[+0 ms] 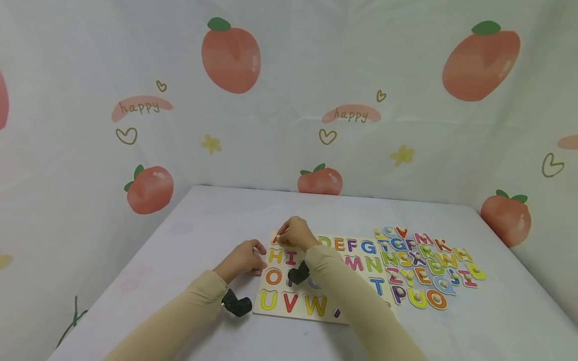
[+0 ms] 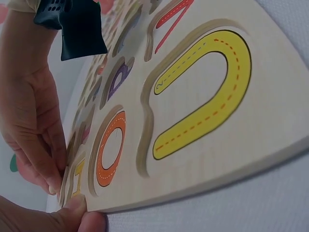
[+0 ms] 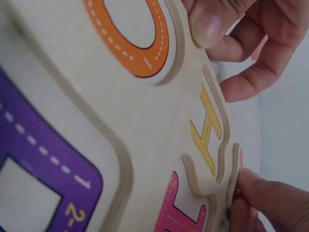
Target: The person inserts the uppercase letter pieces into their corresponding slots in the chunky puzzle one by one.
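Observation:
A pale wooden alphabet puzzle board (image 1: pixel 277 314) with printed letter recesses lies on the white table. My left hand (image 1: pixel 244 258) grips its left edge beside the yellow H recess (image 3: pixel 207 130), with the thumb at the edge. My right hand (image 1: pixel 295 233) reaches across to the board's upper-left corner. There it pinches a thin wooden letter piece (image 3: pixel 233 176), seen edge-on in the right wrist view and tilted above the surface. A bit of red (image 1: pixel 275 240) shows by the fingertips in the head view; the hand hides the rest of that corner.
Many loose letter pieces with small knobs, among them an orange O (image 1: pixel 437 299) and a purple P (image 1: pixel 399 294), lie in a cluster right of the board. A black wrist camera (image 1: pixel 237 304) sits at the left wrist, another (image 1: pixel 298 274) over the board.

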Demonstrator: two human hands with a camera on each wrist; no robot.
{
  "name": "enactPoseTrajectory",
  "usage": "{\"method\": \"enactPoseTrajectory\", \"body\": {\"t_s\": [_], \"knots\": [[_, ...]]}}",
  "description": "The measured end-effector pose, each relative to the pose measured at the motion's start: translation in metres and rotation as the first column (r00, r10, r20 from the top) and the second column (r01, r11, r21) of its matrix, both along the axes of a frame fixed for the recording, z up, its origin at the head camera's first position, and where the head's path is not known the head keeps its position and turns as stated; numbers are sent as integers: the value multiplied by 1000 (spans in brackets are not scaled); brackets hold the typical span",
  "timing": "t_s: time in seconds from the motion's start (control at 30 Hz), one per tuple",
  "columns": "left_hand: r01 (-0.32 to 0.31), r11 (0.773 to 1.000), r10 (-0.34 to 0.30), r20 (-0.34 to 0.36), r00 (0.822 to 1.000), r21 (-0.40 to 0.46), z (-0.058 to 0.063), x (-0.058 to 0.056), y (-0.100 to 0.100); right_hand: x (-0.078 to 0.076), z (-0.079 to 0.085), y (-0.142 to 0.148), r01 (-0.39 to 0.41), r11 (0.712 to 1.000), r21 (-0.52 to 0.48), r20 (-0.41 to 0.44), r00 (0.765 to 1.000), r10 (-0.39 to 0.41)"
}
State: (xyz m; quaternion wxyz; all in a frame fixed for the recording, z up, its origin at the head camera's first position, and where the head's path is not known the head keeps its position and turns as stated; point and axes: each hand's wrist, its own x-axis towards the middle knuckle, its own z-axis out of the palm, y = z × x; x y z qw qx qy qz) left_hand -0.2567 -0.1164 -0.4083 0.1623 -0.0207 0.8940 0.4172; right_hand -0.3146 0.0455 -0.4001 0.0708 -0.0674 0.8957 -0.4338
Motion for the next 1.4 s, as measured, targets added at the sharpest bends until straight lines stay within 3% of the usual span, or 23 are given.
{"method": "enactPoseTrajectory", "body": {"t_s": [1.03,1.27,1.4], "knots": [[-8,1000,8,0,1000,-7,0,0,1,-2,4,-1,-56,998,40,55,997,54],[5,1000,-5,-4,1000,-6,2,2,0,2,11,18,-101,994,43,35,994,100],[0,1000,0,-4,1000,2,2,2,0,10,23,44,-131,991,20,26,991,130]]}}
